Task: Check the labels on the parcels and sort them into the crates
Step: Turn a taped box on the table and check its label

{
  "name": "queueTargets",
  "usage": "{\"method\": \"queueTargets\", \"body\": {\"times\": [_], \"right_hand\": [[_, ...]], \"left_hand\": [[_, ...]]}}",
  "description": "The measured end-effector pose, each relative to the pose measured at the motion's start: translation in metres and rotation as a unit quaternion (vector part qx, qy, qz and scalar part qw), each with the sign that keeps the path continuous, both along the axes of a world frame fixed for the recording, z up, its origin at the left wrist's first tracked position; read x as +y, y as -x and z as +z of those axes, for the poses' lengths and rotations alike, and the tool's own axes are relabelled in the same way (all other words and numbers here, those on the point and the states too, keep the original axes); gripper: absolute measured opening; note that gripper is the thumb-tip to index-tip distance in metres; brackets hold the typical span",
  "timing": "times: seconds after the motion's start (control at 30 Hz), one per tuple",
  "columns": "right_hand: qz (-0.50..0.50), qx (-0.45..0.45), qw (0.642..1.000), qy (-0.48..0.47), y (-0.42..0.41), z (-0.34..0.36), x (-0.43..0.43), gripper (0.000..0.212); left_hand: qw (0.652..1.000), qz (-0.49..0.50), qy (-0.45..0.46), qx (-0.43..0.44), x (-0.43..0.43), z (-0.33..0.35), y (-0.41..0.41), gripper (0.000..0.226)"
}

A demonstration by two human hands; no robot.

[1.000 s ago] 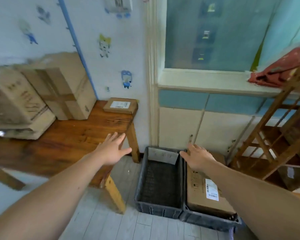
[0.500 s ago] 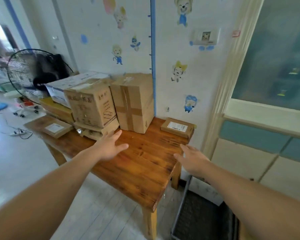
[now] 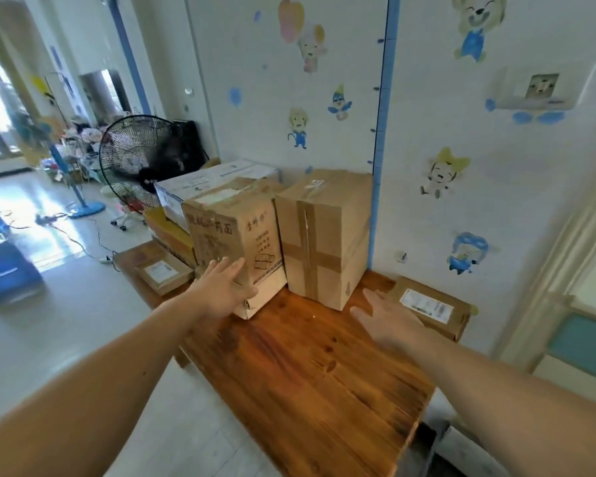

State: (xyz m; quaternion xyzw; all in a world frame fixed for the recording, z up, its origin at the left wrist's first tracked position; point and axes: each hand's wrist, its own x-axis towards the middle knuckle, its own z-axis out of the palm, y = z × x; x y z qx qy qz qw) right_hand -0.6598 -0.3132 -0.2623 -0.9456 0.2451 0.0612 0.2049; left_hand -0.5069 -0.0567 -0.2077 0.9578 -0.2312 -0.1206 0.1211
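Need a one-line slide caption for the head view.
Left hand reaches toward the printed box, right hand toward the flat labelled parcel, both open and empty above the wooden table.

The view has swung left onto the brown wooden table [image 3: 307, 373], bringing a black standing fan [image 3: 135, 160] into sight. The left hand [image 3: 221, 290] has advanced, fingers straight, up to the tall printed cardboard box [image 3: 231, 228]. The right hand [image 3: 386, 318] has closed in beside the flat brown cardboard parcel with a white label [image 3: 430, 306].
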Motion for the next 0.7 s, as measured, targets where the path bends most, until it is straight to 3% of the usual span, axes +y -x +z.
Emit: {"method": "queueTargets", "body": {"times": [0.27, 0.7], "right_hand": [[-0.012, -0.025, 1.000, 0.010, -0.079, 0.014, -0.006, 0.066], [-0.199, -0.107, 0.974, 0.012, -0.168, 0.053, -0.001, 0.072]], "left_hand": [[0.998, -0.044, -0.004, -0.052, -0.011, 0.005, -0.085, 0.081], [0.974, -0.213, 0.038, -0.067, -0.073, 0.033, -0.223, 0.082]]}}
